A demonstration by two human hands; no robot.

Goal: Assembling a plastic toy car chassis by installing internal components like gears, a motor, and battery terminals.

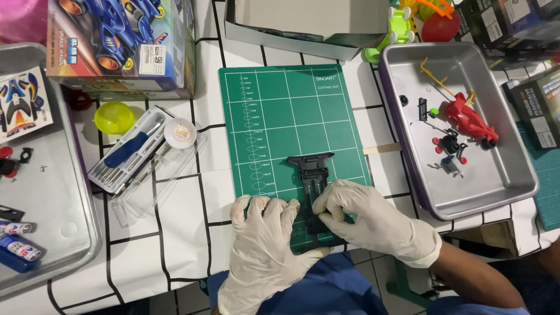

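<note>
While both gloved hands are kept at the near edge of the green cutting mat, a black plastic toy-car chassis is held flat on it, long axis pointing away from the person. Left hand is laid palm down on the mat just left of the chassis, fingers spread and relaxed, nothing grasped; fingertips are touching or nearly touching the chassis side, contact cannot be told. Right hand is closed over the near end of the chassis, thumb and fingers pinched on it, that end hidden under the glove. Far end of the chassis, with a wider cross bar, is left uncovered near the mat's middle. Metal tray is seen at the right, holding a red car body, small wheels and yellow sprue bits. Clear case of screwdrivers is placed left of the mat, a yellow-green dome just beyond it. Toy-car box is set at top left, and a second tray with a sticker sheet at far left. White grid-lined tablecloth is spread beneath everything
</note>
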